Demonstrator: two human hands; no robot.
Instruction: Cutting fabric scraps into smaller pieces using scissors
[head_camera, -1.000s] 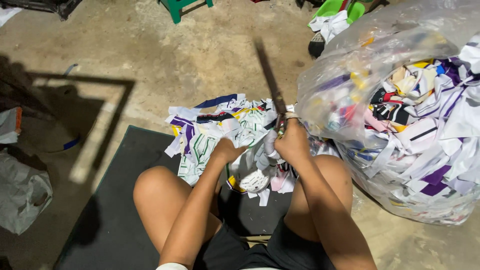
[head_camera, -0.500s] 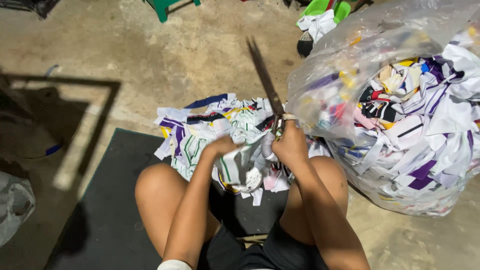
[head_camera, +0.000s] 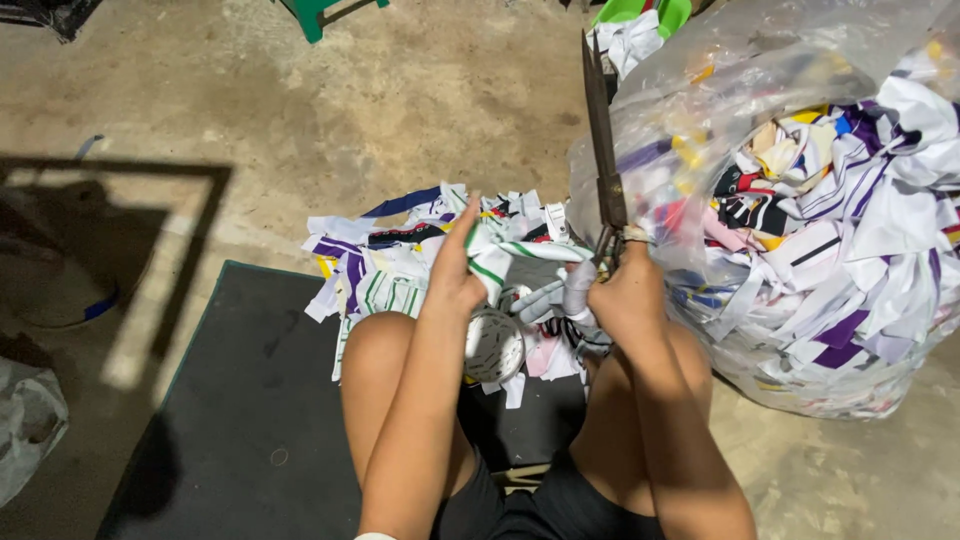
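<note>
My right hand (head_camera: 622, 295) grips the handles of a long pair of dark scissors (head_camera: 601, 135), blades closed and pointing up and away. My left hand (head_camera: 456, 270) holds a white fabric strip with green stripes (head_camera: 505, 255), stretched toward the scissors. A pile of cut fabric scraps (head_camera: 390, 265), white, purple, yellow and black, lies on the floor in front of my knees. More scraps hang between my hands over my lap.
A big clear plastic bag (head_camera: 800, 200) stuffed with fabric scraps stands at my right. I sit on a dark mat (head_camera: 250, 420) on a concrete floor (head_camera: 300, 110). Green stool legs (head_camera: 325, 15) stand at the top; another bag (head_camera: 25, 425) lies at lower left.
The scissors have swung more upright and their blades have come together. My left hand has lifted the striped strip higher, toward the scissors.
</note>
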